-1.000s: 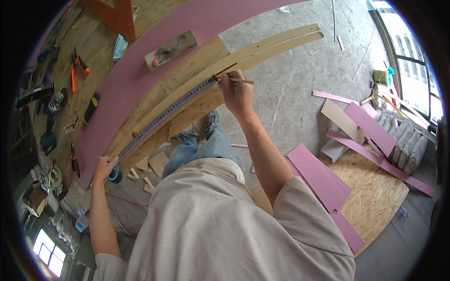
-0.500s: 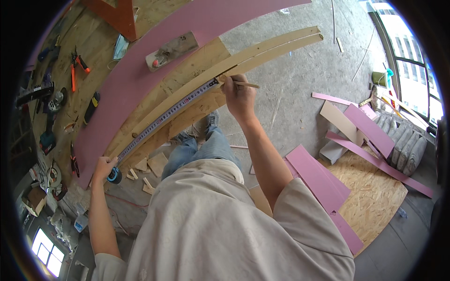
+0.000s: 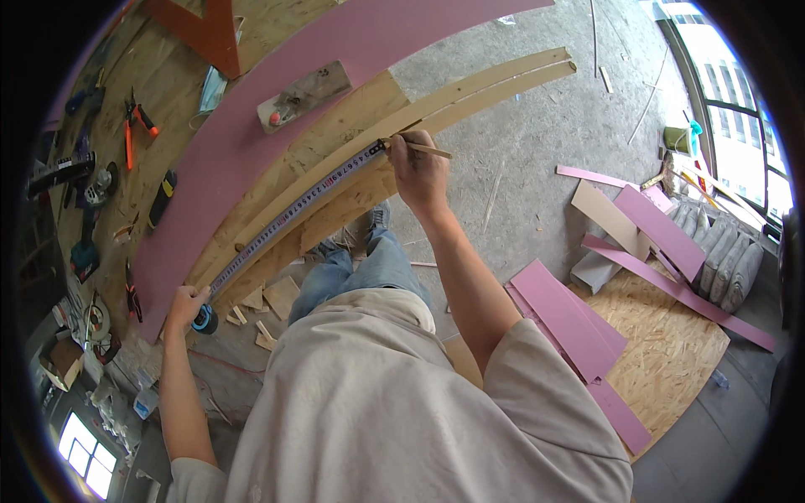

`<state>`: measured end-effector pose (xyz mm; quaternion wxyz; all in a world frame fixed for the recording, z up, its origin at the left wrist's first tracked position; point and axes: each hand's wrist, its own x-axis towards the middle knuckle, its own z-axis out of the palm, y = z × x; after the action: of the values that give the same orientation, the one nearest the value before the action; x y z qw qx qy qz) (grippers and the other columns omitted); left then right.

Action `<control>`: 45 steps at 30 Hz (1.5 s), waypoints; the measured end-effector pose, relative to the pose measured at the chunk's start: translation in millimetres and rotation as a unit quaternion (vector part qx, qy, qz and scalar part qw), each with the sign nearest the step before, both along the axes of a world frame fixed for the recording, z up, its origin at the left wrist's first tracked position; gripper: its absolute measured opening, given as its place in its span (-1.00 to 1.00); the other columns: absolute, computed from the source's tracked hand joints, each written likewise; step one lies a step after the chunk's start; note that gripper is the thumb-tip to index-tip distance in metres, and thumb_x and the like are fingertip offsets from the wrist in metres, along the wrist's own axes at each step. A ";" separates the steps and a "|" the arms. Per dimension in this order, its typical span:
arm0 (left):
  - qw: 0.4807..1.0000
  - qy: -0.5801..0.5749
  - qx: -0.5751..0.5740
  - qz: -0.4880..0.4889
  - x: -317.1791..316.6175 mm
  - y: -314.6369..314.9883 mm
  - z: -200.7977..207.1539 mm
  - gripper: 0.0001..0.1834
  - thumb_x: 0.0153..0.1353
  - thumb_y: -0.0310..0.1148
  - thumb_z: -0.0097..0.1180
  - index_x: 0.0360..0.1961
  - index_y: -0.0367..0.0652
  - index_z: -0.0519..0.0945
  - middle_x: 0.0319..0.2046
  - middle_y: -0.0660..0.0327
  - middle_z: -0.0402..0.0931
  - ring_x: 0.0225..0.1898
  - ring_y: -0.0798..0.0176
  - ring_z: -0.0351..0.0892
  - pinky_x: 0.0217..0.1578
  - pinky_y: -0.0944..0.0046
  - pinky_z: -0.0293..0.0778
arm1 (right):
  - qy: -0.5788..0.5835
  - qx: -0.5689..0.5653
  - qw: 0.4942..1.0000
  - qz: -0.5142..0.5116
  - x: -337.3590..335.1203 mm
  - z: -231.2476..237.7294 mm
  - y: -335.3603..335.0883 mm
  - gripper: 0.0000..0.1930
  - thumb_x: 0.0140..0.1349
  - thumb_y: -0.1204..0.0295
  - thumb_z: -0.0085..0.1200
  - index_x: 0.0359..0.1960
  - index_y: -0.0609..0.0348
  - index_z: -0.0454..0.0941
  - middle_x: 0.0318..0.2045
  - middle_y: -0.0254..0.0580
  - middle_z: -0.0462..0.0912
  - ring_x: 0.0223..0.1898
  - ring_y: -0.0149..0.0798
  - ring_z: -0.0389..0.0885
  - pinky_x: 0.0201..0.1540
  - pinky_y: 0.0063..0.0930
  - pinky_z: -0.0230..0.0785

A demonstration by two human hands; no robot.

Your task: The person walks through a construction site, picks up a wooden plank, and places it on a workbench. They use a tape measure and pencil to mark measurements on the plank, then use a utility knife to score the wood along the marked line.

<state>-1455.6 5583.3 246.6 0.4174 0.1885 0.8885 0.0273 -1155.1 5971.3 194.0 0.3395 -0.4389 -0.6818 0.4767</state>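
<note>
A tape measure (image 3: pixel 293 208) lies pulled out along a pair of long curved wooden strips (image 3: pixel 486 84). My left hand (image 3: pixel 186 308) is closed at the near left end of the strips, pinching the blade beside the tape's blue case (image 3: pixel 204 318). At the blade's far end my right hand (image 3: pixel 422 174) is closed around a pencil (image 3: pixel 432 151), its tip by the blade's end hook. The right fingers rest against the wood there. Under the strips lies a plywood sheet (image 3: pixel 335 113), and beyond it a pink curved board (image 3: pixel 201 134).
A trowel-like block (image 3: pixel 303 96) rests on the pink board. Pliers (image 3: pixel 130 134), a utility knife (image 3: pixel 163 199) and power tools (image 3: pixel 88 189) lie on the worktable at left. Pink offcuts (image 3: pixel 570 318) and a particle board (image 3: pixel 671 352) cover floor at right.
My right hand, with the pencil, has shifted slightly left along the strip, and the tape's end has moved a little the same way. My left hand stays in nearly the same place.
</note>
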 end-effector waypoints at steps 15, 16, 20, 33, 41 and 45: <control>1.000 -0.003 -0.014 0.012 -1.2 0.7 1.2 -0.50 0.14 -0.23 0.23 -0.76 -0.32 0.34 -0.78 0.28 0.19 -0.67 0.43 0.14 -0.62 0.20 0.16 | -0.030 0.018 0.999 -0.008 -9.7 9.1 1.0 -0.92 0.23 0.49 0.08 -0.33 0.24 0.50 -0.61 -0.07 0.59 -0.61 -0.24 0.57 -0.50 -0.40 0.39; 1.000 -0.004 -0.007 0.014 0.9 2.8 3.1 -0.50 0.14 -0.23 0.23 -0.77 -0.31 0.32 -0.78 0.29 0.18 -0.67 0.43 0.13 -0.63 0.20 0.15 | -0.029 0.021 0.999 -0.010 -9.6 7.8 0.6 -0.92 0.23 0.48 0.08 -0.33 0.24 0.50 -0.61 -0.08 0.59 -0.61 -0.25 0.57 -0.50 -0.40 0.39; 1.000 -0.001 -0.016 0.008 1.7 8.1 7.2 -0.50 0.14 -0.24 0.23 -0.78 -0.28 0.30 -0.77 0.30 0.17 -0.67 0.45 0.12 -0.64 0.20 0.12 | -0.011 0.033 0.999 -0.027 -7.6 -6.3 -0.5 -0.91 0.24 0.48 0.07 -0.35 0.25 0.49 -0.61 -0.09 0.59 -0.61 -0.25 0.57 -0.50 -0.42 0.40; 1.000 -0.010 0.010 0.010 -4.5 -5.7 -4.3 -0.52 0.12 -0.22 0.25 -0.75 -0.37 0.41 -0.76 0.29 0.26 -0.66 0.44 0.21 -0.63 0.21 0.18 | 0.010 0.034 0.999 -0.026 -10.8 1.2 -1.5 -0.92 0.23 0.51 0.09 -0.34 0.27 0.50 -0.59 -0.09 0.60 -0.59 -0.29 0.58 -0.49 -0.43 0.40; 0.999 0.006 0.034 -0.018 -0.6 -2.7 0.2 -0.52 0.12 -0.22 0.25 -0.75 -0.37 0.43 -0.79 0.25 0.26 -0.68 0.43 0.21 -0.63 0.21 0.19 | 0.043 0.034 0.996 -0.073 0.2 -1.9 0.5 -0.86 0.28 0.44 0.02 -0.37 0.28 0.51 -0.64 -0.24 0.53 -0.58 -0.48 0.46 -0.49 -0.54 0.32; 1.000 0.003 0.022 -0.009 -3.1 -7.9 -3.0 -0.51 0.12 -0.20 0.24 -0.74 -0.38 0.43 -0.80 0.23 0.25 -0.69 0.42 0.20 -0.64 0.19 0.19 | -0.039 0.041 0.997 -0.059 13.4 10.8 6.5 -0.72 0.34 0.31 -0.08 -0.38 0.28 0.54 -0.64 -0.22 0.53 -0.55 -0.39 0.48 -0.43 -0.43 0.34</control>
<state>-1458.8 5575.4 243.7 0.4107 0.2059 0.8872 0.0424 -1141.7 5977.9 204.8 0.3579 -0.4821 -0.6863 0.4105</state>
